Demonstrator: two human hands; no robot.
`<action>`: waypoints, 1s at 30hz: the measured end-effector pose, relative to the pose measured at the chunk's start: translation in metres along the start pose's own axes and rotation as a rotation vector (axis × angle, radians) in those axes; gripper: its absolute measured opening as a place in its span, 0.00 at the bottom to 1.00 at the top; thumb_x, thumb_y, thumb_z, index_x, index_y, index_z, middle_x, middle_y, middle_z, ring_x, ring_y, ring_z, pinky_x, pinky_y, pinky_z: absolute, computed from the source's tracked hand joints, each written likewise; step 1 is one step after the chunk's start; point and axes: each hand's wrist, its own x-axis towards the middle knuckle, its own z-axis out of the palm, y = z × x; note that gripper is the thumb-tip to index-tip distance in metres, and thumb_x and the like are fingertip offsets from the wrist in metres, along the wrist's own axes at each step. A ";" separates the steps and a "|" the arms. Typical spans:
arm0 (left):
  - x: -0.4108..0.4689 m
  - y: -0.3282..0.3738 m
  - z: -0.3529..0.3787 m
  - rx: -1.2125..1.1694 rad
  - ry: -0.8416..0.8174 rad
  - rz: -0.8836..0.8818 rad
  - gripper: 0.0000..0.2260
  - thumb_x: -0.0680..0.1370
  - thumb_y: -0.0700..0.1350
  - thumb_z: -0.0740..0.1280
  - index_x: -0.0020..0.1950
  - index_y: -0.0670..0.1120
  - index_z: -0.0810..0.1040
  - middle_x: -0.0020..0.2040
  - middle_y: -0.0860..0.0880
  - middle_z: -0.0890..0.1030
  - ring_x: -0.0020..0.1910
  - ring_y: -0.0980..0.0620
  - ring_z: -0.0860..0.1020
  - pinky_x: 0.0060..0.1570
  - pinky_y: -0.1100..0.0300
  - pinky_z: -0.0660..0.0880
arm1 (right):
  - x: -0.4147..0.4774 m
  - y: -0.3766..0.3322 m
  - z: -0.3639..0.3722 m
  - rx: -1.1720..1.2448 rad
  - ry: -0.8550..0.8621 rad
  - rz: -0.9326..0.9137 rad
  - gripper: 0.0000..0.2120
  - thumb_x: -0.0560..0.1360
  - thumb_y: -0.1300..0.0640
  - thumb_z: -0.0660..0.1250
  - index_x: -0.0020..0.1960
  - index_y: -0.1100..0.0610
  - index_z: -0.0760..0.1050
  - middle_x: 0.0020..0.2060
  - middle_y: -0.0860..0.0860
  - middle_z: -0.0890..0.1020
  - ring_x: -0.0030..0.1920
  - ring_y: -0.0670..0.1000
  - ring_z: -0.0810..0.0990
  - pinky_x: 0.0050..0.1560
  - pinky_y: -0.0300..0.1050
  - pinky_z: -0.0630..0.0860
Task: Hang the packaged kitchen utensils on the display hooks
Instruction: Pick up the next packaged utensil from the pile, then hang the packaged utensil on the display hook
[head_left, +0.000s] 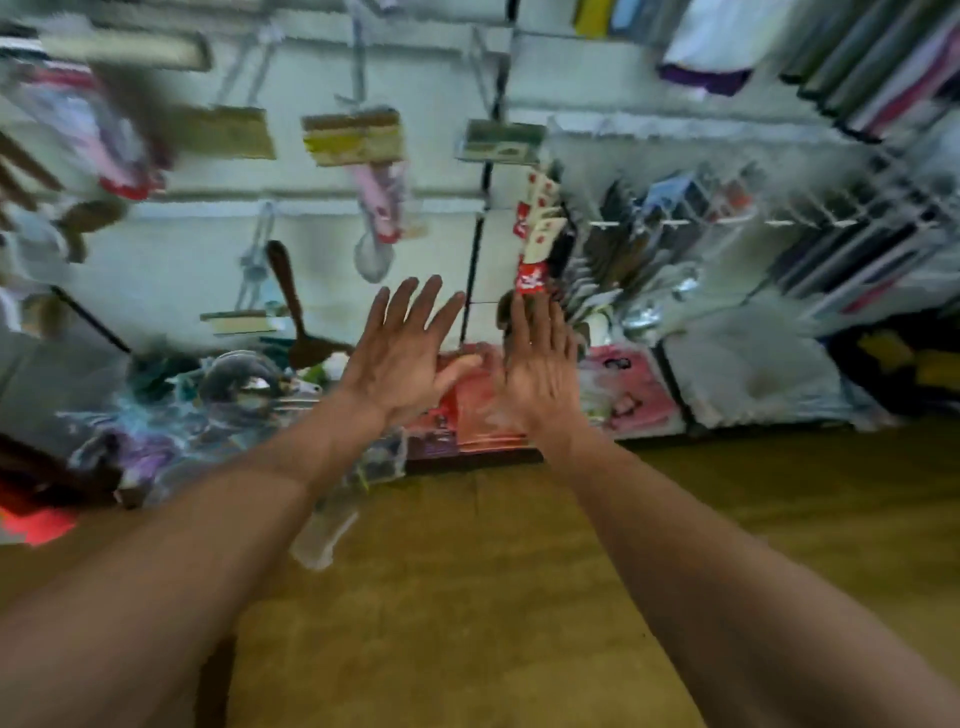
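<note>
The view is blurred by motion. Both my arms reach forward toward a white display wall. My left hand (402, 353) is open with its fingers spread and holds nothing. Beside it, my right hand (540, 364) is flat and open, its fingertips just below a column of red-and-white carded packets (535, 234) hanging at a black upright. Packaged utensils hang on hooks above: a pink-handled ladle with a yellow header card (371, 171), a pack with a green card (501, 140) and a dark wooden spatula (291, 306). Loose packaged utensils lie in a heap (223, 395) at the lower left.
Red and pink flat packets (628, 389) lie on the low shelf behind my hands. To the right stand white plastic bags (753, 364) and racks of rolled sheets (872, 67). A brown wooden floor (493, 571) fills the foreground. Small white hooks (675, 222) jut out at right.
</note>
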 end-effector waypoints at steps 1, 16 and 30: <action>0.017 0.026 0.001 0.007 0.004 0.035 0.37 0.78 0.71 0.44 0.81 0.50 0.53 0.81 0.43 0.55 0.79 0.41 0.52 0.78 0.42 0.48 | 0.000 0.032 -0.008 -0.010 0.005 0.029 0.38 0.79 0.33 0.39 0.81 0.54 0.45 0.80 0.59 0.47 0.79 0.60 0.47 0.77 0.59 0.45; 0.181 0.317 0.046 -0.022 -0.020 0.390 0.40 0.76 0.72 0.42 0.80 0.48 0.58 0.79 0.42 0.60 0.77 0.40 0.58 0.76 0.42 0.55 | -0.028 0.331 -0.065 -0.013 0.079 0.426 0.37 0.81 0.34 0.45 0.81 0.55 0.42 0.80 0.58 0.44 0.79 0.59 0.44 0.78 0.57 0.46; 0.371 0.381 0.148 -0.502 -0.013 0.092 0.35 0.79 0.68 0.48 0.78 0.45 0.60 0.77 0.41 0.62 0.76 0.41 0.61 0.70 0.41 0.66 | 0.089 0.467 -0.036 -0.037 0.022 0.436 0.35 0.82 0.35 0.42 0.80 0.53 0.40 0.80 0.57 0.43 0.79 0.58 0.42 0.79 0.54 0.42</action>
